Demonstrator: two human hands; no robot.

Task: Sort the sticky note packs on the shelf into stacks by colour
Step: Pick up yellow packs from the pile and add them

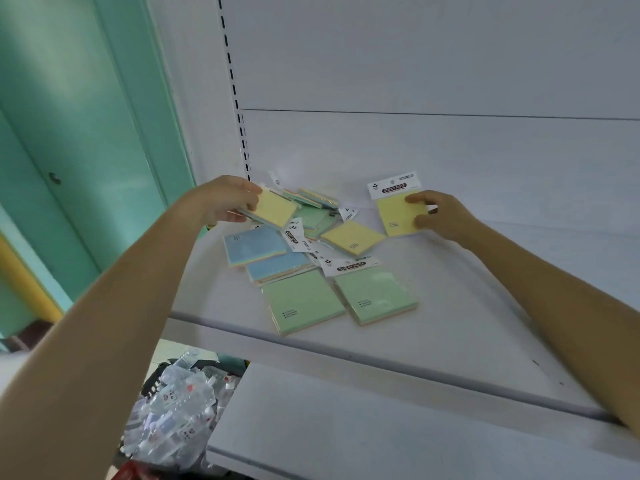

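Note:
A loose pile of sticky note packs lies on the white shelf (450, 306). My left hand (227, 199) grips a yellow pack (277, 207) above the pile's back left. My right hand (441, 214) holds another yellow pack (398, 211) with a white header card, to the right of the pile. A third yellow pack (351, 237) lies in the middle. Two blue packs (254, 245) (277, 266) overlap at the left. Two green packs (301, 299) (375, 292) sit side by side at the front. More green and blue packs (317, 206) are partly buried at the back.
The shelf's front lip (346, 355) runs across below the packs, with a lower shelf (346, 427) beneath. A slotted upright (239, 116) stands at the back left. A bin of clear plastic packets (176, 403) sits at the lower left. A teal door (69, 150) is further left.

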